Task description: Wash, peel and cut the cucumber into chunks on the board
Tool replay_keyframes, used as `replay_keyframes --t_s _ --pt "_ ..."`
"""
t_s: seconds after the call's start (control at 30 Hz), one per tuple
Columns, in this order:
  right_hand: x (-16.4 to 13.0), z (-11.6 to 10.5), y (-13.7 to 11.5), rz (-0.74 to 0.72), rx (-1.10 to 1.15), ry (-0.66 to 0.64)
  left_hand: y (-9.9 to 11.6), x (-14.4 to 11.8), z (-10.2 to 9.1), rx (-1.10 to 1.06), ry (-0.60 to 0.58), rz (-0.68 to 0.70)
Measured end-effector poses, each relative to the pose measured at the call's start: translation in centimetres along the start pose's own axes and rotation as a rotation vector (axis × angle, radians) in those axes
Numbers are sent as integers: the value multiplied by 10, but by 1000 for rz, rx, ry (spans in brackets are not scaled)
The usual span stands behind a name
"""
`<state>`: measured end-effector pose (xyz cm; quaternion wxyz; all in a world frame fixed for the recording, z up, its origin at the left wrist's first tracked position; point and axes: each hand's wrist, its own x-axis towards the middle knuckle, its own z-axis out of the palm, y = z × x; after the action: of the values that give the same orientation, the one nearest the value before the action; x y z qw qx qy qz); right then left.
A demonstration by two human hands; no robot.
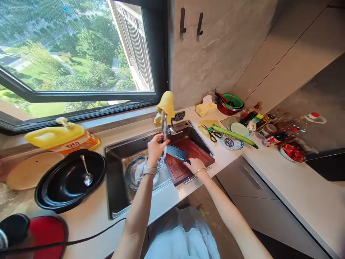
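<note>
My right hand (196,166) is closed round the black handle of a dark-bladed kitchen knife (176,152). Its blade lies over a reddish-brown cutting board (185,172), which rests across the right part of the sink (114,180). My left hand (155,150) is raised above the sink, its fingers wrapped round the lower end of the faucet (164,126). A yellow cloth (166,104) drapes over the top of that faucet. Just below my left hand, a clear, blurred stream seems to run down, and a round shiny basin (132,172) sits in the sink.
Left of the sink stand a black pan (64,183) holding a spoon (87,178) and a yellow jug (64,138). To the right lie scissors (212,135), a long green gourd (235,135), a patterned bowl (232,142) and several bottles. An open window (81,97) is behind.
</note>
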<state>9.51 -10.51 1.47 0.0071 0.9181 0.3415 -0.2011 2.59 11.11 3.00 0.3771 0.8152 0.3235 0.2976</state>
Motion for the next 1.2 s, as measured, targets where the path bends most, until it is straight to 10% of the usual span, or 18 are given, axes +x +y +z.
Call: replay_keyframes --t_s 0.17,0.5,0.8,1.0,1.2 --pt "27 -6 -13 -29 -58 -21 48 -6 46 100 -144 32" --pt "26 -21 53 64 -103 -56 71 6 98 202 -168 85" --pt "-24 -46 150 207 -138 -29 13 -24 163 51 -351 -147" --pt "-46 -54 189 278 -140 -37 11 14 210 1 -278 -184" --pt "-42 -53 200 293 -89 -29 5 37 205 62 -253 -173"
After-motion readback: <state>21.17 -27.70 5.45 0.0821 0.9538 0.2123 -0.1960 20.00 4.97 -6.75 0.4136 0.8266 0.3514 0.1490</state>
